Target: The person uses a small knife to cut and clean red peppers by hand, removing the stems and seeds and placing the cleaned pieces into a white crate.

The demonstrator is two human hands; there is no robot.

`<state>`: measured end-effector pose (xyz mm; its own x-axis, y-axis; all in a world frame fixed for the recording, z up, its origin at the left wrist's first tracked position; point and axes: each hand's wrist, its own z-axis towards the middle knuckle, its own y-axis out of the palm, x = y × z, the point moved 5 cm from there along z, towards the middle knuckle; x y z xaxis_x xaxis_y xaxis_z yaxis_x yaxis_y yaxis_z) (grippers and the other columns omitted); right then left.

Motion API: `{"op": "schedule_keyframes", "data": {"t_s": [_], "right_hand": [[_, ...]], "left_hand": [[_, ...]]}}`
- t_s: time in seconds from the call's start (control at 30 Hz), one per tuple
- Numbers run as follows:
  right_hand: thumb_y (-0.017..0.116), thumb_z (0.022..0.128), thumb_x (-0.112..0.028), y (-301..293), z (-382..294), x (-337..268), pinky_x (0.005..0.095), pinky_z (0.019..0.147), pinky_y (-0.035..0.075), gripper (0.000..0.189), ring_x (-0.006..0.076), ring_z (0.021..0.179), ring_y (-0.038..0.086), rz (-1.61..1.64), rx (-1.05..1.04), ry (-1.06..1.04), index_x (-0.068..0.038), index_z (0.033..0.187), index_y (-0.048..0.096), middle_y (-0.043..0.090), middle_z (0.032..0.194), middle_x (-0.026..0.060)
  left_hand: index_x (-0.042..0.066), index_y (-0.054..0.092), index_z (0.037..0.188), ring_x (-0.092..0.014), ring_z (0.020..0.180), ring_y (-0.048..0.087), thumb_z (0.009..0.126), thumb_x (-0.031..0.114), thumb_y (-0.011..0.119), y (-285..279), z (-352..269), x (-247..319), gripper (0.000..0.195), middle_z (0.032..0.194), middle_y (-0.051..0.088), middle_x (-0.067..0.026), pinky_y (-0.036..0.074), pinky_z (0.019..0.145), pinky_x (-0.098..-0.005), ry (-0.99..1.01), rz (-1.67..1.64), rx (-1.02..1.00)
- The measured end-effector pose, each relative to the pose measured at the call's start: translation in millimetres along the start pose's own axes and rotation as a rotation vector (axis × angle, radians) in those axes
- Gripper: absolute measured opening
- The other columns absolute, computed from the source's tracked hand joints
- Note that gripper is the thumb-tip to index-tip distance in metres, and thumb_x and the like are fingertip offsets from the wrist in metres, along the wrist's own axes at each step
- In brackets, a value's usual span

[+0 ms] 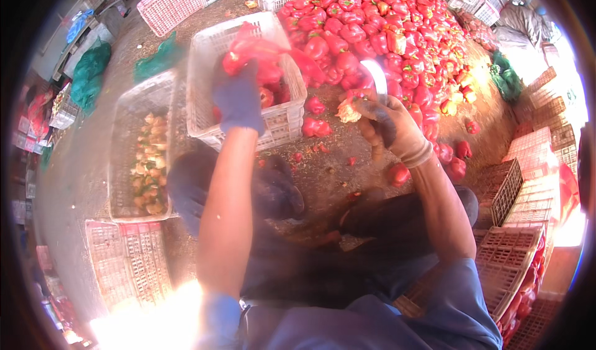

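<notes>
My left hand (240, 96), in a blue glove, is over a pale plastic crate (198, 89). A motion-blurred red bell pepper (247, 45) is at its fingers; blur hides the exact grip. More red peppers (267, 97) lie inside this crate, which sits on another one. My right hand (396, 126), in a dirty work glove, grips a knife with a curved, bright blade (376, 77) pointing up and away. Next to the thumb and fingers of that hand is a pale, seedy pepper core (348, 110). The knife's handle is hidden in the glove.
A large heap of red peppers (354, 33) spreads beyond my hands. Pepper cores (151, 163) fill part of a crate (114, 163) at left. Loose peppers (316, 127) and scraps dot the floor. Stacked crates (507, 191) stand at right; green net bags (93, 70) lie at left.
</notes>
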<state>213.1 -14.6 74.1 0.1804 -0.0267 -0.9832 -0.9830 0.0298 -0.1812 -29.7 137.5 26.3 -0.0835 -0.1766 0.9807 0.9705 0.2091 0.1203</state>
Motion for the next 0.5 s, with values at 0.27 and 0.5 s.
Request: {"op": "schedule_keyframes", "data": {"t_s": [0.27, 0.5], "right_hand": [[0.064, 0.106, -0.046, 1, 15, 11, 0.0299, 0.037, 0.038, 0.032, 0.0114, 0.047, 0.048, 0.416, 0.235, 0.306, -0.015, 0.11, 0.069, 0.055, 0.067, -0.0014], [0.07, 0.105, -0.032, 71, 127, -64, 0.0311, 0.056, 0.05, 0.029, 0.0115, 0.064, 0.064, -0.211, 0.034, -0.548, -0.01, 0.122, 0.076, 0.065, 0.074, 0.0035]], "left_hand": [[0.003, 0.065, 0.133, -0.039, 0.108, 0.073, 0.09, 0.032, 0.081, 24, -44, -72, 0.054, 0.113, 0.076, -0.0219, 0.057, 0.095, -0.0457, 0.186, 0.38, -0.182], [0.002, 0.074, 0.115, -0.026, 0.085, 0.072, 0.093, 0.037, 0.077, 30, -55, -139, 0.041, 0.09, 0.076, -0.0123, 0.055, 0.08, -0.0427, -0.196, 0.347, -0.522]]}}
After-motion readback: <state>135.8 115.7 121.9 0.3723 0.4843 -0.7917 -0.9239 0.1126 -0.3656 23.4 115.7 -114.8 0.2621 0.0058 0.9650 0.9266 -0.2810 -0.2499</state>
